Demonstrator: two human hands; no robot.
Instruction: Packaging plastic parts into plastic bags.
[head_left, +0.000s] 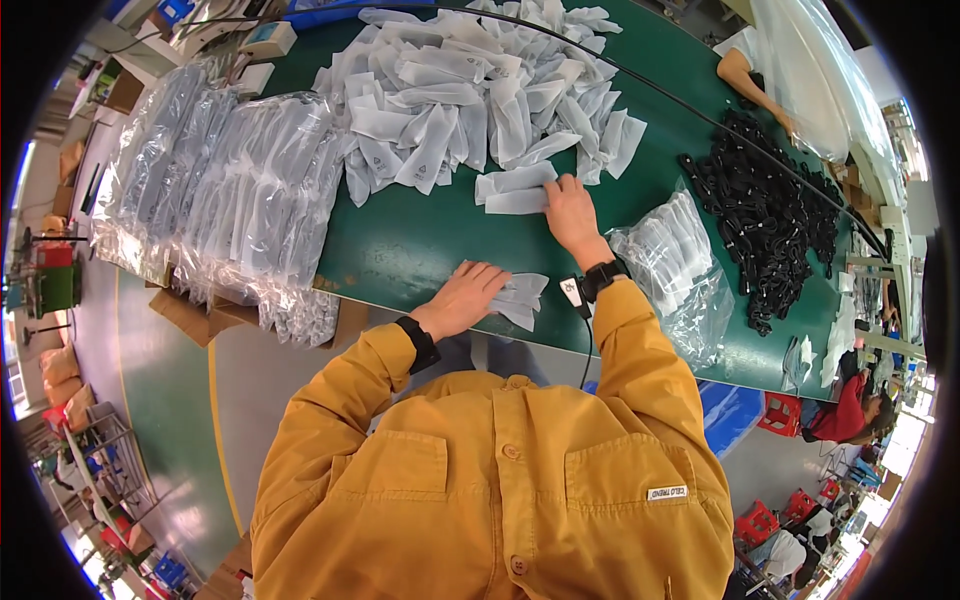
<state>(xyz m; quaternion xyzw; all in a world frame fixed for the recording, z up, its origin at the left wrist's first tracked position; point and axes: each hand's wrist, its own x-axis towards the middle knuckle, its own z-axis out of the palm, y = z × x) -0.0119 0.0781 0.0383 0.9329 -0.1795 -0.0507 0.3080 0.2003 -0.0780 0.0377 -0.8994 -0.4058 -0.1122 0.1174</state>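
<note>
My right hand (572, 215) reaches forward over the green table, fingers closed on the right ends of a few frosted plastic packets (515, 190) laid side by side. Nearer the front edge, my left hand (462, 300) lies palm down with fingers extended. Its fingertips meet the left end of another frosted packet (522, 298); how firmly they press cannot be made out. Beyond both hands rises a large loose heap of similar packets (430, 100). A white corded device (573, 293) rests close to my right wrist.
Clear bags of stacked packets (250, 190) crowd the table's left side. Another clear bag (670, 250) sits right of my right forearm, before a pile of black corded pieces (765, 210). A co-worker's arm (755, 90) reaches in at far right. A dark cable (660, 80) crosses overhead.
</note>
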